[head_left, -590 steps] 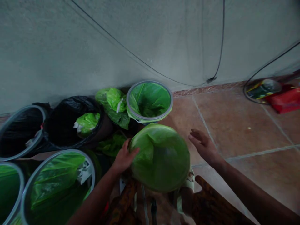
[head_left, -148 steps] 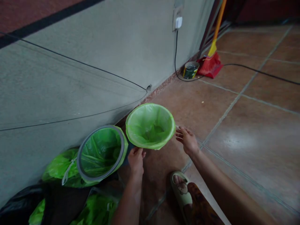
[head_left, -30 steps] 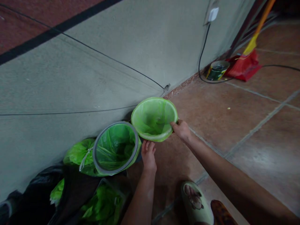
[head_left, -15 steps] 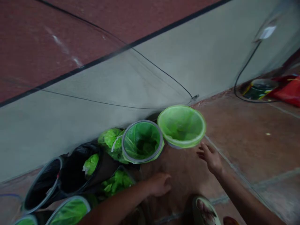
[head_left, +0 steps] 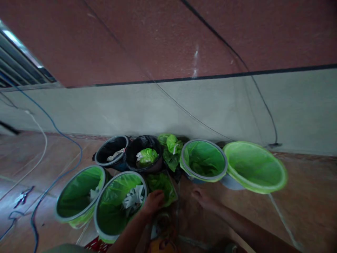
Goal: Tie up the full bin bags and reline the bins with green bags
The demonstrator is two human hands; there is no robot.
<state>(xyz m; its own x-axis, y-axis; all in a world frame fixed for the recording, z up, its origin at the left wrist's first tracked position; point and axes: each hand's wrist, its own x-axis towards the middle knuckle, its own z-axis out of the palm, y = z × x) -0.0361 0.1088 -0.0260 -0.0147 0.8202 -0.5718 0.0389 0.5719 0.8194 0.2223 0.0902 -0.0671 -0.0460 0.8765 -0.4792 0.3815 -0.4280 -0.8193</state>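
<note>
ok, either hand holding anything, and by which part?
No hold visible. Right hand is over the floor; left hand overlaps green plastic in view, contact unclear.

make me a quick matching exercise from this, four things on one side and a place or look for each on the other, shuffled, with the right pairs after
Column one
1. rightmost bin
2. tied green bag
3. blue cable
4. right hand

Column two
A. partly on the floor, at the left of the picture
B. enters from the lower right of the picture
C. lined in light green right over its rim
D. between a black-lined bin and a grey-ringed bin

Right pairs: 1-C, 2-D, 3-A, 4-B
</note>
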